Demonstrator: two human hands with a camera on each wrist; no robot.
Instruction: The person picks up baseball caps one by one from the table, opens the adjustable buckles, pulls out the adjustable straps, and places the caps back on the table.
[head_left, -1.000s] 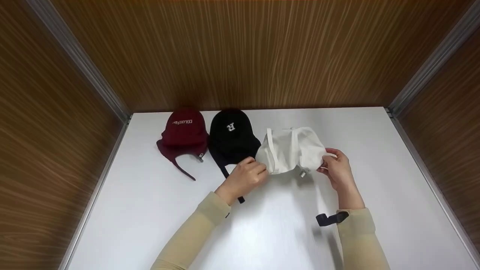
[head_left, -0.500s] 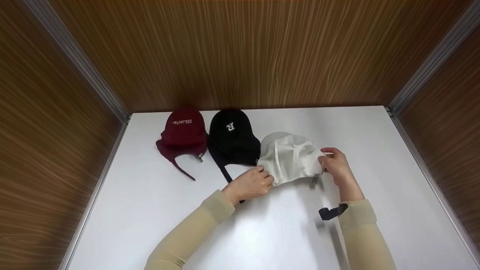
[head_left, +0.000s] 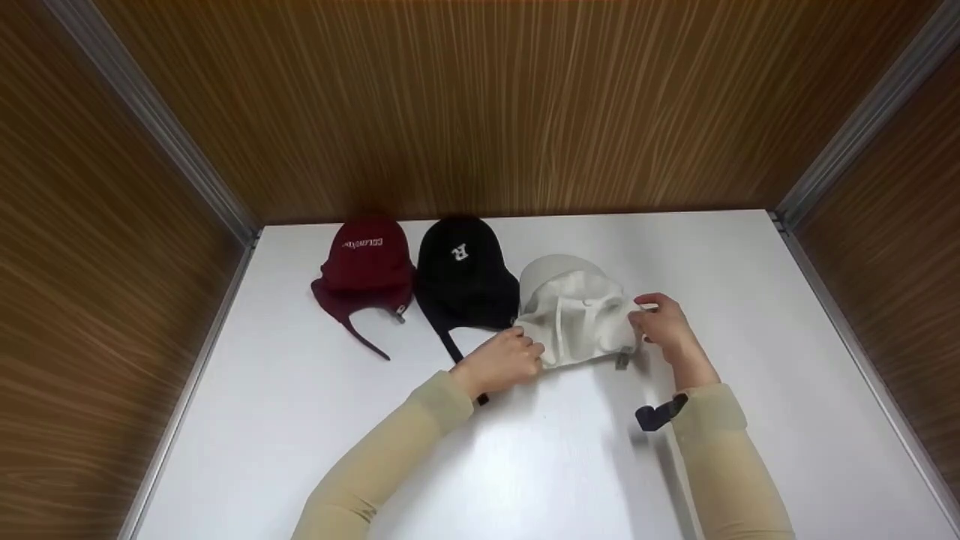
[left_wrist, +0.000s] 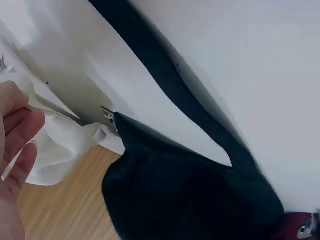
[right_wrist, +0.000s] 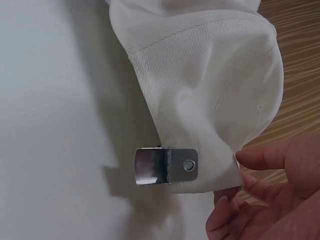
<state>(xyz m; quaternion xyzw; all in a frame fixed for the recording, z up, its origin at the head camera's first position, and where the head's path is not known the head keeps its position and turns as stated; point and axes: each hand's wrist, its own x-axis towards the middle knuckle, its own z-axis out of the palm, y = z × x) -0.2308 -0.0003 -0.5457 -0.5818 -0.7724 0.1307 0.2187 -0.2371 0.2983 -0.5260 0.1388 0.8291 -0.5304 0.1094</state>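
A white cap lies right of the black cap, its brim toward the back wall and its crown creased. My left hand pinches the cap's left edge between thumb and fingers, as the left wrist view also shows. On the other side my right hand pinches the right edge. In the right wrist view a metal buckle hangs from the white fabric, close to the fingers of my right hand.
The black cap with a white letter R lies next to my left hand, its strap trailing forward. Left of it is a maroon cap with white lettering. Wood-grain walls enclose the white table at back and sides.
The white cap has been lowered and turned so its brim shows at the back. My left hand came a little toward me, then both hands shifted slightly, still holding the edges.
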